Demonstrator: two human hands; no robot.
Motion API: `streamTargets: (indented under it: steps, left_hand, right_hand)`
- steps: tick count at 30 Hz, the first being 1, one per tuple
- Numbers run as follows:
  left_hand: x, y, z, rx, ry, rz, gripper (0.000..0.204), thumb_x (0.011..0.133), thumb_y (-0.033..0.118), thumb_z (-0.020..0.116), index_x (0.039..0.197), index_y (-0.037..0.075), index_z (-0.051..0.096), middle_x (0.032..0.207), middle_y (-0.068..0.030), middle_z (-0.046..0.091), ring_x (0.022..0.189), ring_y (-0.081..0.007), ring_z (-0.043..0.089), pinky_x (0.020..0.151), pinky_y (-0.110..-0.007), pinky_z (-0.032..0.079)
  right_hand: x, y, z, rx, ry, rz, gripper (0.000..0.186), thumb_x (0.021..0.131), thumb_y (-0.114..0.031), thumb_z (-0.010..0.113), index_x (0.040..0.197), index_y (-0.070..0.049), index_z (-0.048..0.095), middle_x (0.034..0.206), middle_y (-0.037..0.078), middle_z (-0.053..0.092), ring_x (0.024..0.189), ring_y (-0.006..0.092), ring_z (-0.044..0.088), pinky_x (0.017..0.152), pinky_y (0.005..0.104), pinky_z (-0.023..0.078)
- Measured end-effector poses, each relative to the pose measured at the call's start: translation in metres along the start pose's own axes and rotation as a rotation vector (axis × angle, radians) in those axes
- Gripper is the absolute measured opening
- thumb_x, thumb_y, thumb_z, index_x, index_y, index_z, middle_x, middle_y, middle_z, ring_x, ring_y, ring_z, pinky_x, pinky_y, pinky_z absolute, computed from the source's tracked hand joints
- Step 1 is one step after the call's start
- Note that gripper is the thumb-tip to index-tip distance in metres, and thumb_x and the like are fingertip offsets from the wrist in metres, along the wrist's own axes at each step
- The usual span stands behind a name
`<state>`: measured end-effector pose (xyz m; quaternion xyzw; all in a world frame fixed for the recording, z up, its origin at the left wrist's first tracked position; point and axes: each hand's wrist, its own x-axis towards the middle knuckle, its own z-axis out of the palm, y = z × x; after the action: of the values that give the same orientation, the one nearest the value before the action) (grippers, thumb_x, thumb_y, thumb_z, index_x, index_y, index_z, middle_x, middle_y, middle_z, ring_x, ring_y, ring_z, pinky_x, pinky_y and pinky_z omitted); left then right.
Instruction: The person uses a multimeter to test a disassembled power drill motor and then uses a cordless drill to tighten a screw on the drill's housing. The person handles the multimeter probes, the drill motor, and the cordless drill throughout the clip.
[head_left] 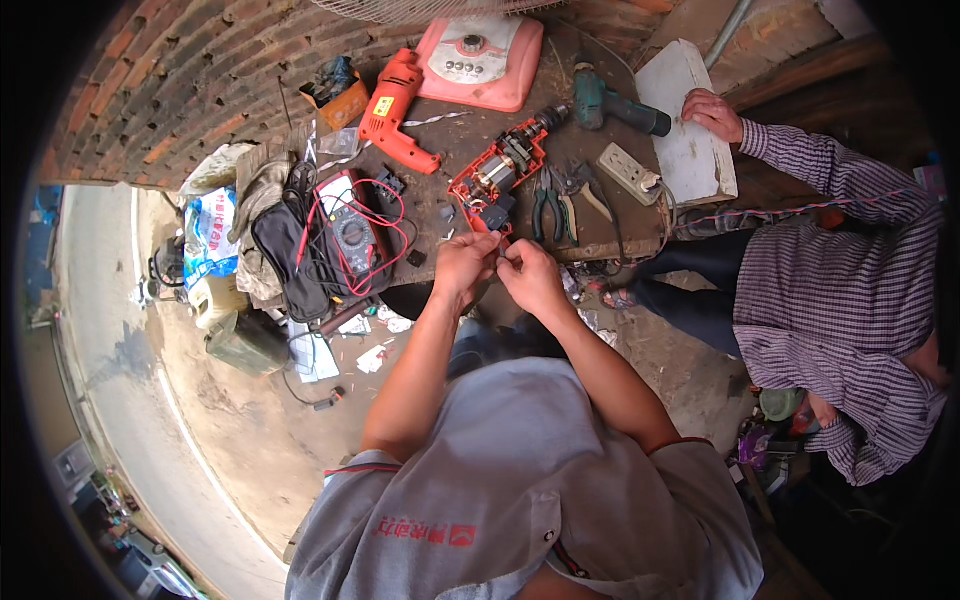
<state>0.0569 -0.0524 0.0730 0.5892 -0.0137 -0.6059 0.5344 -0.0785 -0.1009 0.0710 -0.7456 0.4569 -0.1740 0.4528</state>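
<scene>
My left hand (pixel 466 264) and my right hand (pixel 532 275) meet at the table's near edge, fingers pinched together. Between them is something small and dark that I cannot make out. Just beyond lies an opened power drill (pixel 497 172), its red half-shell baring the motor and gearing, the chuck pointing far right. The handle end of that shell reaches to my fingertips. To the right of the drill are pliers with dark green handles (pixel 548 205) and further hand tools (pixel 585 190). Left of it rests a multimeter (pixel 352 230) with tangled red leads.
An orange-red drill casing (pixel 392 115) lies beside a pink fan base (pixel 480 65) at the back. A green cordless drill (pixel 610 105) and a white power strip (pixel 628 172) are on the right. A person in a checked shirt (pixel 830 270) stands there, one hand on a white board (pixel 690 150).
</scene>
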Motion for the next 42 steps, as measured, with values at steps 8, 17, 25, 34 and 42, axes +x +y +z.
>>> streamTargets:
  steps: [8,17,25,34,42]
  left_hand:
    - [0.015,0.014,-0.018,-0.534,-0.238,-0.384,0.019,0.100,0.018,0.047,0.084,0.008,0.051,0.060,0.0047,0.043,0.040,-0.0035,0.029,0.032,-0.018,0.022]
    - [-0.004,0.019,-0.003,-0.770,-0.204,-0.385,0.029,0.101,0.025,0.048,0.077,0.011,0.052,0.059,0.0043,0.045,0.040,-0.0042,0.031,0.032,-0.016,0.027]
    - [0.016,0.001,-0.003,-0.932,-0.228,-0.370,0.029,0.095,0.020,0.048,0.067,0.014,0.049,0.047,0.0084,0.037,0.034,-0.0036,0.028,0.029,-0.017,0.023]
    - [0.017,-0.001,0.009,-1.012,-0.144,-0.350,0.030,0.094,0.018,0.047,0.064,0.016,0.047,0.044,0.0087,0.038,0.031,-0.0037,0.032,0.027,-0.018,0.026]
    - [0.019,0.002,0.004,-1.047,-0.191,-0.383,0.032,0.092,0.017,0.048,0.061,0.016,0.045,0.042,0.0078,0.039,0.030,-0.0047,0.033,0.027,-0.019,0.029]
  right_hand:
    - [0.007,0.016,0.020,0.479,-0.112,0.169,0.018,0.091,-0.019,0.062,0.091,-0.001,0.061,0.076,0.017,0.066,0.066,0.0281,0.066,0.063,0.0392,0.051]
    - [0.005,-0.002,0.009,0.040,-0.093,0.117,0.032,0.097,-0.027,0.055,0.087,0.002,0.063,0.071,0.018,0.064,0.066,0.0258,0.065,0.061,0.0378,0.049]
    - [0.005,-0.008,0.007,0.210,-0.064,0.072,0.031,0.097,-0.026,0.054,0.088,0.002,0.064,0.075,0.020,0.066,0.071,0.0286,0.068,0.064,0.0387,0.050]
    - [0.003,0.021,0.032,0.549,0.039,0.106,0.031,0.095,-0.024,0.054,0.083,0.002,0.063,0.070,0.022,0.061,0.063,0.0287,0.064,0.060,0.0405,0.047]
    - [0.016,-0.004,0.010,0.693,-0.135,0.309,0.028,0.100,-0.024,0.053,0.090,-0.002,0.068,0.076,0.000,0.066,0.067,0.0059,0.059,0.059,0.0239,0.047]
